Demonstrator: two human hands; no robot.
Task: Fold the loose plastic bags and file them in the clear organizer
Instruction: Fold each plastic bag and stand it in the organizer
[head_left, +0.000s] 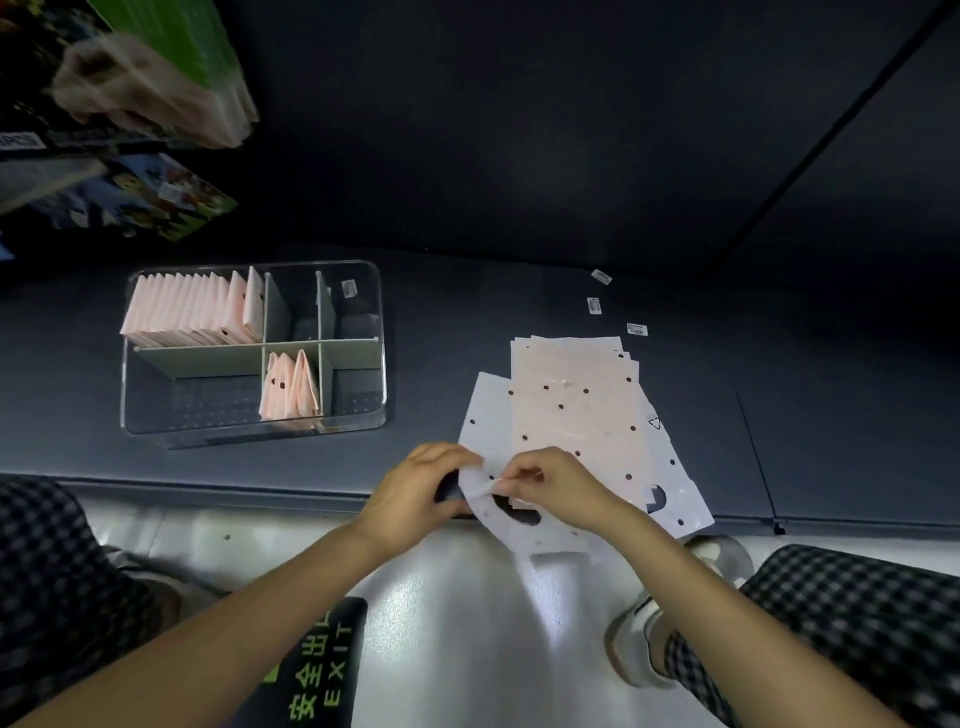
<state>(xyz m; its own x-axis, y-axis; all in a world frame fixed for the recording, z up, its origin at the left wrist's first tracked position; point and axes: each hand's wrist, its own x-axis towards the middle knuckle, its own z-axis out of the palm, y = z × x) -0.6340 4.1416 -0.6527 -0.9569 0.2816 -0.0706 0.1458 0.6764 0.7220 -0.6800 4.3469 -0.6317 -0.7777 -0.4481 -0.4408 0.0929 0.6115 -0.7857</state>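
The clear organizer (253, 347) on the counter (831, 415) already holds a full row of folded bags (195, 312) in its far-left compartment and a few more in a near middle one. A stack of loose plastic bags (571, 400) (several, by the look) still lies flat to the right. The left hand (421, 486) and right hand (553, 483) both pinch the near edge of one bag (519, 530) at the counter's lip, so the task seems roughly midway.

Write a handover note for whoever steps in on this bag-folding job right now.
Left hand and right hand: fingers of both pinch the near edge of a loose bag at the shelf edge.
Flat bag pile: right of the clear organizer, unfolded.
Done: a full row of folded bags in the organizer's back-left compartment, a few folded bags in its front-middle one.
Left: fold the pinched bag, then the pile, and file them.
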